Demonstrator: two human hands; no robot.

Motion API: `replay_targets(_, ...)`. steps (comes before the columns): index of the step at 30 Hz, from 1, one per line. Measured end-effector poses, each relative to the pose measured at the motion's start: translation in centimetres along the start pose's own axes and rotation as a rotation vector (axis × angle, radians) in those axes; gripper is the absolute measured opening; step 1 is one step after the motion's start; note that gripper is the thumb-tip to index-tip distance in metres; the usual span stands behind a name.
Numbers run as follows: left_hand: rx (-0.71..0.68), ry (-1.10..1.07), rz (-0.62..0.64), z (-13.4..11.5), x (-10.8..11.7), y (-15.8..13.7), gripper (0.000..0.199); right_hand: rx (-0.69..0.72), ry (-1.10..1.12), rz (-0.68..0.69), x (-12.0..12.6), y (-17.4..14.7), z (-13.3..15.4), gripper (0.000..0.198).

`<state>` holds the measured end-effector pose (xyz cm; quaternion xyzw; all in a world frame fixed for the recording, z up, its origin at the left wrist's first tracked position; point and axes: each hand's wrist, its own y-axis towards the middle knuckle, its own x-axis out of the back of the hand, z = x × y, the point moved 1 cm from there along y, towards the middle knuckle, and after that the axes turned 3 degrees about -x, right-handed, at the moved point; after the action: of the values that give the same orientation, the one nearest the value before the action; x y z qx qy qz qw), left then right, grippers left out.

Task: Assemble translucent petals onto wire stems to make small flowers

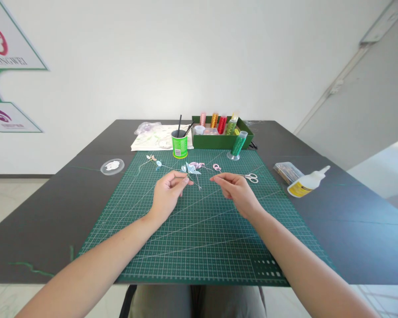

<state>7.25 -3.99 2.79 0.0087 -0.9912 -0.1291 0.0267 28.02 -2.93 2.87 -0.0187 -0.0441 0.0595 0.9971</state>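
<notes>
My left hand [170,193] is closed in a pinch under a light blue flower [192,169], its thin stem between the thumb and fingertips. To the right, my right hand [236,190] also pinches, fingertips pointing left; whatever lies in them is too thin to make out. Behind the blue flower is a pink flower piece [197,165], and a small pink looped piece [216,167] lies beyond my right fingertips. White-handled scissors [252,178] lie on the mat, partly hidden by my right hand. Further left rest a small blue piece [158,164] and a pale wired sprig [151,157].
A green cutting mat [192,238] covers the middle of the dark table [351,229]. At the back stand a green cup [179,145] of tools, a green box [207,141] of spools and a green thread spool [239,145]. A glue bottle [307,183] lies right; a round lid [120,167] lies left.
</notes>
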Motion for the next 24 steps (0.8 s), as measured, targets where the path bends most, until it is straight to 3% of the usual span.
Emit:
replay_targets(3, 0.067, -0.077, -0.03, 0.3, 0.2, 0.3, 0.018, 0.048, -0.059, -0.116, 0.8, 0.8, -0.4, 0.037)
replay_targets(7, 0.1, -0.148, -0.059, 0.6, 0.4, 0.7, 0.02, 0.165, -0.298, -0.239, 2.7, 2.2, -0.9, 0.034)
replay_targets(12, 0.107, -0.192, -0.126, 0.7, 0.9, 1.4, 0.022, 0.208, -0.58, -0.378, 5.9, 3.5, -1.0, 0.035)
replay_targets(24, 0.048, -0.239, -0.304, 1.1, 3.1, 3.5, 0.025, -0.014, -0.984, -0.745, 13.6, 4.2, -1.1, 0.031)
